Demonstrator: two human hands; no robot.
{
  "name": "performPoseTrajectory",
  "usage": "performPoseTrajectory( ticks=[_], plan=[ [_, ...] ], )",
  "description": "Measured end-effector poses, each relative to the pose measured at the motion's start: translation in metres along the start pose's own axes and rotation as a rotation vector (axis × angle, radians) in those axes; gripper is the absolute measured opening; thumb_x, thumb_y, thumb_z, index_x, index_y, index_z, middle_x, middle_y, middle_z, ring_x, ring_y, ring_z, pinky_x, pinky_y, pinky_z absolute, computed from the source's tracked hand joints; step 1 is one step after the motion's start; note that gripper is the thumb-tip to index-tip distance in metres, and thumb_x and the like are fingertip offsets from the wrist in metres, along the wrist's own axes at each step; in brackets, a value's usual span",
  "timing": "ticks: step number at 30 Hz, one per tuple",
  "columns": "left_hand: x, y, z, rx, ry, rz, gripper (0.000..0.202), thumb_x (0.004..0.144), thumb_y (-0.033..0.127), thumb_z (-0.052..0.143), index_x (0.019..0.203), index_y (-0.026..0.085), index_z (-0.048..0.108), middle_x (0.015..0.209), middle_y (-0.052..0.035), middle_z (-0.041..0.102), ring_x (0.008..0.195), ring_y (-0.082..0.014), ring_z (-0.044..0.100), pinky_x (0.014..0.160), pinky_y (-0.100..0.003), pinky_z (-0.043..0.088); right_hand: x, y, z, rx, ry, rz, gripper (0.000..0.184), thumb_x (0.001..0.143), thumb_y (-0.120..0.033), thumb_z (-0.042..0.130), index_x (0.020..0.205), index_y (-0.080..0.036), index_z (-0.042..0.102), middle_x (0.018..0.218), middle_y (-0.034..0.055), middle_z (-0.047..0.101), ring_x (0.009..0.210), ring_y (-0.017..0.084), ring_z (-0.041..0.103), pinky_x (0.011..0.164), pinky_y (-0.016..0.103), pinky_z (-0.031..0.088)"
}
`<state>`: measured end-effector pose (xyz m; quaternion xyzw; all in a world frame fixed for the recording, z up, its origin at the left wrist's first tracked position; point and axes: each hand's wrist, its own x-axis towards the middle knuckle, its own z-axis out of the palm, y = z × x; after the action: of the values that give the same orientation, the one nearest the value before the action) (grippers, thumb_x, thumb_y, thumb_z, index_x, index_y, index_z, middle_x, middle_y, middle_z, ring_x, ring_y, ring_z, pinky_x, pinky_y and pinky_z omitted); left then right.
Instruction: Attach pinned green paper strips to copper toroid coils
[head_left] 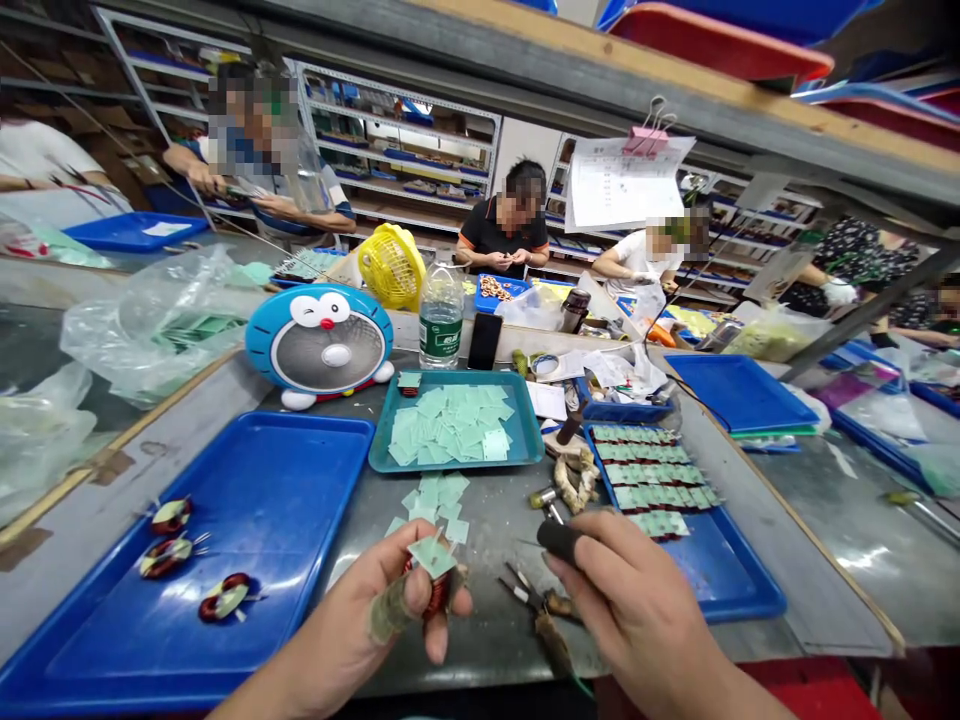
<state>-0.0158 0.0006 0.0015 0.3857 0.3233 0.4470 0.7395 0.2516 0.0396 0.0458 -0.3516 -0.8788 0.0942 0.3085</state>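
My left hand (397,600) holds a copper-wound coil (439,592) upright between thumb and fingers, with a small pale-green square plate (433,556) on top and wire leads poking past it. Tape is wrapped around the left thumb. My right hand (637,590) is curled with fingers together, right of the coil and apart from it. A dark, blunt cylinder (559,540) shows at its fingertips; whether it is a finger cover or something held, I cannot tell. Just beyond lies a small hammer (543,497), partly hidden. Pliers (529,592) with wrapped handles lie between my hands.
A blue tray (300,470) at left bears three coils. Loose green plates fill a teal tray (532,440). Rows of plated coils occupy the right blue tray (739,565). Behind stand a cartoon-faced fan (259,340), a bottle (441,335) and a phone (484,340). Several people sit opposite.
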Motion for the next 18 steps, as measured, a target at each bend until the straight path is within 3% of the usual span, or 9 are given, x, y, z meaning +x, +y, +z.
performPoseTrajectory(
  ticks=[5,18],
  plan=[
    [0.001,-0.003,0.001,0.047,-0.011,0.017,0.052,0.085,0.065,0.073,0.097,0.016,0.059,0.090,-0.0040,0.070,0.064,-0.0096,0.062,0.064,-0.023,0.043,0.008,-0.014,0.000,0.038,-0.043,-0.075,0.017,0.100,-0.011,0.053,0.085,-0.019,0.052,0.084,0.0032,0.058,0.074,0.017,0.052,0.065,0.030,0.037],
    [0.001,-0.001,0.002,0.152,-0.019,0.036,0.050,0.088,0.064,0.071,0.101,0.018,0.055,0.097,-0.0056,0.070,0.069,-0.0127,0.064,0.067,-0.026,0.044,0.028,-0.029,0.007,-0.093,-0.026,-0.194,0.024,0.103,-0.014,0.047,0.081,-0.019,0.055,0.080,0.0032,0.060,0.069,0.018,0.048,0.064,0.033,0.029]
  ],
)
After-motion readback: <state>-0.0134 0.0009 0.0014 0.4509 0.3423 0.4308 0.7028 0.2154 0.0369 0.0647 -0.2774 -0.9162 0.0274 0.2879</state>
